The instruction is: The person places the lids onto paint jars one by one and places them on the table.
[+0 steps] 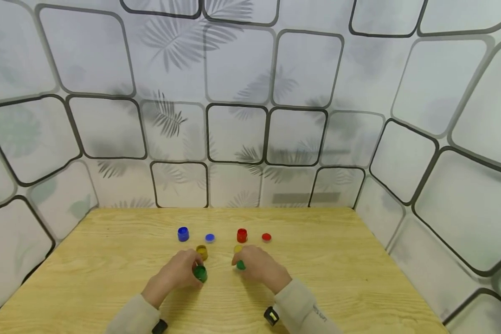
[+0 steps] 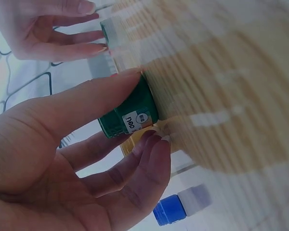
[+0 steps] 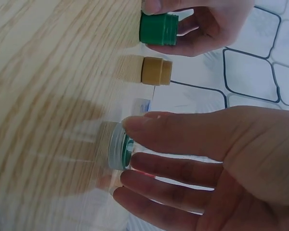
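In the head view my left hand [image 1: 183, 270] holds a small open green paint jar [image 1: 200, 273] on the table. The left wrist view shows thumb and fingers on opposite sides of this jar [image 2: 132, 110], which bears a white label. My right hand [image 1: 260, 265] pinches a green jar lid [image 1: 240, 265] at the tabletop, its rim pale in the right wrist view, where the lid [image 3: 119, 148] sits between thumb and fingers. Just beyond the left hand stands an open yellow-brown jar [image 1: 202, 252]. A yellow lid [image 1: 237, 249] is partly hidden behind the right hand.
Farther back on the wooden table [image 1: 317, 260] stand an open blue jar [image 1: 183, 234] beside its blue lid [image 1: 209, 238], and a red jar [image 1: 242, 235] beside a red lid [image 1: 266, 237]. A patterned wall covering [image 1: 238, 134] borders the table's back and sides.
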Motion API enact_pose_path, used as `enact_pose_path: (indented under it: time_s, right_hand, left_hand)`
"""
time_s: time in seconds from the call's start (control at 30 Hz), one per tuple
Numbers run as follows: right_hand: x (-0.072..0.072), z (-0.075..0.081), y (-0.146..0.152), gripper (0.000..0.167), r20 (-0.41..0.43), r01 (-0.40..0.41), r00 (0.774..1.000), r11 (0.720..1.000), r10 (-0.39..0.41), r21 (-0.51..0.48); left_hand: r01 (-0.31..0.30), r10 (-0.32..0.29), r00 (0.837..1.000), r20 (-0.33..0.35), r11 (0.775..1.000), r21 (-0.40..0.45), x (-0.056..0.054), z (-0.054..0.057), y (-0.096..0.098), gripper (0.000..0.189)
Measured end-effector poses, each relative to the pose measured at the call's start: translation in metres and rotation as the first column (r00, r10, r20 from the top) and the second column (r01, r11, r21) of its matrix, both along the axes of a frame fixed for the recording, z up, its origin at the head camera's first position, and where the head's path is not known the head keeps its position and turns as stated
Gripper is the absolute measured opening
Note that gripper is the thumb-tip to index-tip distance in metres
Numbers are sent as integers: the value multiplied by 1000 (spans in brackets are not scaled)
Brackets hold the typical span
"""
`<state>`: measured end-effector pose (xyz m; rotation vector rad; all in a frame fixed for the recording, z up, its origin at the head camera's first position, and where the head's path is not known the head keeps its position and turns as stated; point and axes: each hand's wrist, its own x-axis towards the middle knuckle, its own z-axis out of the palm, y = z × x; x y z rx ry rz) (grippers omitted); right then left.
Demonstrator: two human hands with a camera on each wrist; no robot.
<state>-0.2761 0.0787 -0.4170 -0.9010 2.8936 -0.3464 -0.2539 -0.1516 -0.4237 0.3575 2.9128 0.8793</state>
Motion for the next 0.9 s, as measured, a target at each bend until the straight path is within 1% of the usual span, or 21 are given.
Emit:
enact_pose_path:
  time_s: [0.13,0.27,0.37,0.5,0.53,0.6,0.67,0.73,0.8,0.9]
  right_hand:
    - [0,-1,-1,22,11,9,1000,1000,-9,6]
    - [1,-1,-1,25,-9,-14,1000,999,15,32]
    - [-1,-3,0,22,-41,-33,999,998,35,47]
    - [-1,-4,3,18,-87,-53,994,997,58,57]
    - [-2,-5,4,18,-107,-68,992,996,75,60]
    - [-3,-5,4,18,-111,-73,991,995,81,66]
    - [-3,-5,4,18,-104,-73,991,994,81,76]
    - [-4,-4,5,18,-92,-67,993,994,75,85]
    - [-3,-1,5,18,-61,-45,997,994,51,95]
    - [-6,2,7,16,-48,-40,998,994,45,103]
  left_hand:
    - [-6,7,1000,-6,1000,8,1,-1,0,40]
    - [-16,16,1000,6,1000,5,1,0,1,40]
    - [-23,23,1000,6,1000,2,1,1,1,38]
    - [-25,25,999,-23,1000,15,0,3,3,38]
    - [-25,25,999,-29,999,21,0,4,3,39]
    - [-19,21,999,-47,999,34,0,5,4,40]
    - [1,2,998,-61,999,50,0,7,4,36]
    - [40,-36,997,-75,997,60,0,8,4,30]
    - [84,-77,993,-94,994,74,0,8,4,27]
    - [137,-127,985,-113,987,89,-1,9,3,26]
